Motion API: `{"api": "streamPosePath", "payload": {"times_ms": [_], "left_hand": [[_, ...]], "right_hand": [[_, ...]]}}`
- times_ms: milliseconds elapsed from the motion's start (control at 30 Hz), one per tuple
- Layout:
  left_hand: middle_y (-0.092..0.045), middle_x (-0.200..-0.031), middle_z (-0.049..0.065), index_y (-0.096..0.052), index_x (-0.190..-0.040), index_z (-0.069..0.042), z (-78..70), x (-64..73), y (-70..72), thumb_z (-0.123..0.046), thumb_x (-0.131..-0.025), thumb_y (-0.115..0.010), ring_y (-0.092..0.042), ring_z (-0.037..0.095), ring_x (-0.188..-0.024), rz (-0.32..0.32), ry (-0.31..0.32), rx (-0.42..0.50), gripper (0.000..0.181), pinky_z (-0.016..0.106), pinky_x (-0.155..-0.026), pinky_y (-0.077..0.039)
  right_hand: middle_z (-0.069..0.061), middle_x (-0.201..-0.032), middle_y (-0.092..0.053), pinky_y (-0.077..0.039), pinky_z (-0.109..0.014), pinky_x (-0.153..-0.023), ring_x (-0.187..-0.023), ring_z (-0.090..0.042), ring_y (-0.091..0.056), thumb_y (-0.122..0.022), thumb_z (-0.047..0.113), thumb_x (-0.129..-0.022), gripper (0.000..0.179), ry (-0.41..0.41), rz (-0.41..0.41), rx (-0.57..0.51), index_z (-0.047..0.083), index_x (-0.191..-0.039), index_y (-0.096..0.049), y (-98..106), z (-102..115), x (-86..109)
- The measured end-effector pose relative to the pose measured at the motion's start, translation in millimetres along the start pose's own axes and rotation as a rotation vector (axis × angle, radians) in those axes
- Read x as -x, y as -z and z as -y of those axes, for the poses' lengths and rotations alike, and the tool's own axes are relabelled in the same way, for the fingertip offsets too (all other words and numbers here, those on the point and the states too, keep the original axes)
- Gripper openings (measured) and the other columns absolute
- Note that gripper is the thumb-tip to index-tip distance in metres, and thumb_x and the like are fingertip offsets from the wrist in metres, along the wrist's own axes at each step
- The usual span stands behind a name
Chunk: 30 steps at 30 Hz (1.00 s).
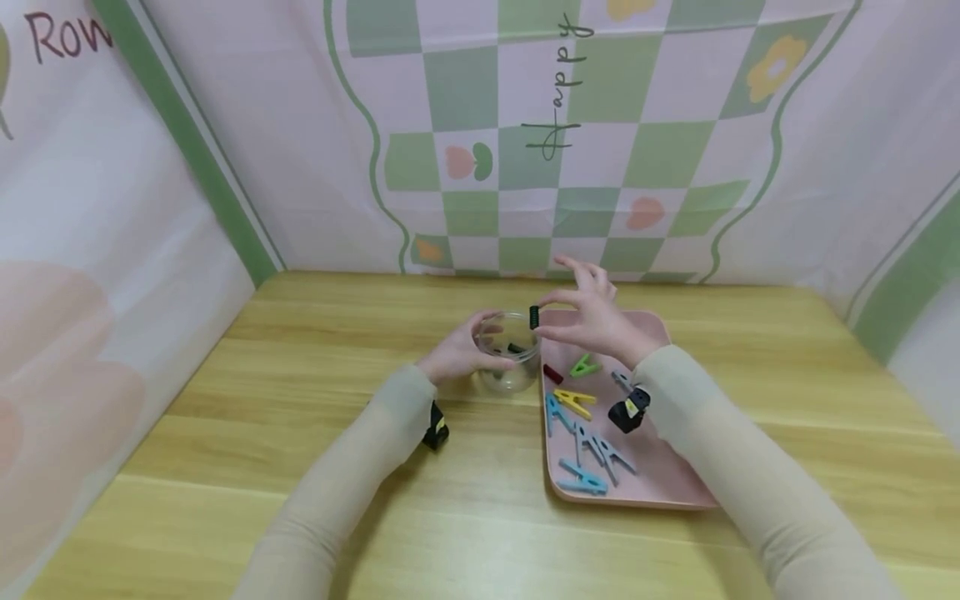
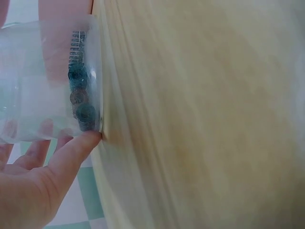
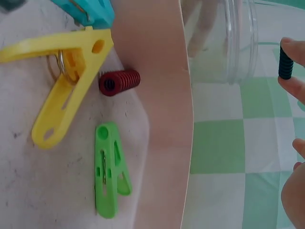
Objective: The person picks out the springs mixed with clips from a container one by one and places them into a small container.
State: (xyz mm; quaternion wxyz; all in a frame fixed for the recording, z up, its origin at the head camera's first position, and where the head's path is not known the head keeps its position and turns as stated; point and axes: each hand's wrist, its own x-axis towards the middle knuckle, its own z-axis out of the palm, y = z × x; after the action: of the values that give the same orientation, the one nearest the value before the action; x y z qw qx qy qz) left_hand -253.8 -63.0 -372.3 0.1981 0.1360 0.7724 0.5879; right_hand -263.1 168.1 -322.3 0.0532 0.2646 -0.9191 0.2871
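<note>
Around a clear plastic jar (image 1: 512, 382) on the table, my left hand (image 1: 459, 353) curls its fingers and thumb. Several dark coil springs (image 2: 78, 76) lie at the bottom of the jar, seen through its wall. My right hand (image 1: 588, 321) pinches a dark green spring (image 3: 285, 64) upright between thumb and index finger, just right of the jar's open mouth and above rim height. A dark red spring (image 3: 120, 82) lies in the pink tray (image 1: 663, 479), near a yellow clothespin (image 3: 71, 78) and a green clothespin (image 3: 108, 167).
Against the jar's right side stands the tray, its raised wall between them. Blue clothespins (image 1: 583, 477) and grey-blue clothespins (image 1: 600, 450) lie in its near left part. A patterned cloth (image 1: 525, 217) hangs behind the wooden table (image 1: 300, 350).
</note>
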Motion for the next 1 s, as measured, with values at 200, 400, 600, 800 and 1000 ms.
{"api": "streamPosePath", "payload": {"times_ms": [200,400,600,800,1000], "left_hand": [[-0.036,-0.147,0.011,-0.029,-0.147,-0.022,0.1,1.0,0.4,-0.013,-0.079,-0.077,-0.038,0.032,-0.134,0.006,0.005,-0.007,0.084,0.048,-0.109,-0.035],[-0.037,-0.147,0.011,-0.029,-0.147,-0.022,-0.3,2.0,0.4,-0.014,-0.078,-0.077,-0.040,0.031,-0.132,0.006,0.005,-0.020,0.084,0.048,-0.108,-0.037],[-0.037,-0.147,0.011,-0.028,-0.147,-0.022,1.6,1.4,0.6,-0.015,-0.079,-0.077,-0.042,0.032,-0.130,0.006,-0.004,-0.035,0.085,0.048,-0.107,-0.038],[-0.037,-0.147,0.011,-0.027,-0.147,-0.021,3.2,0.0,0.6,-0.014,-0.079,-0.077,-0.043,0.031,-0.129,0.007,-0.009,-0.033,0.085,0.048,-0.106,-0.039],[-0.036,-0.147,0.012,-0.027,-0.147,-0.021,3.5,-1.2,0.6,-0.014,-0.078,-0.077,-0.041,0.032,-0.131,0.005,-0.005,-0.018,0.086,0.049,-0.107,-0.038]], "right_hand": [[-0.015,-0.157,-0.013,0.001,-0.071,-0.106,-0.139,-0.044,-0.002,-0.076,0.026,-0.080,0.030,0.019,0.015,0.012,0.010,-0.104,-0.070,-4.3,4.3,-1.8],[-0.014,-0.157,-0.013,0.000,-0.070,-0.107,-0.139,-0.045,-0.002,-0.077,0.027,-0.079,0.032,0.038,0.024,0.011,0.010,-0.105,-0.070,-7.1,4.9,-3.0],[-0.014,-0.157,-0.013,-0.001,-0.067,-0.108,-0.139,-0.043,-0.002,-0.079,0.026,-0.077,0.032,0.042,0.027,0.010,0.011,-0.104,-0.070,-8.6,6.1,-3.5],[-0.015,-0.157,-0.010,-0.001,-0.068,-0.107,-0.139,-0.043,-0.001,-0.077,0.026,-0.078,0.039,0.042,0.035,0.003,0.012,-0.113,-0.067,-9.6,6.9,-2.8],[-0.013,-0.158,-0.008,-0.001,-0.069,-0.106,-0.139,-0.043,0.001,-0.075,0.028,-0.080,0.045,0.037,0.050,-0.015,0.014,-0.122,-0.062,-9.8,6.1,-2.9]]}}
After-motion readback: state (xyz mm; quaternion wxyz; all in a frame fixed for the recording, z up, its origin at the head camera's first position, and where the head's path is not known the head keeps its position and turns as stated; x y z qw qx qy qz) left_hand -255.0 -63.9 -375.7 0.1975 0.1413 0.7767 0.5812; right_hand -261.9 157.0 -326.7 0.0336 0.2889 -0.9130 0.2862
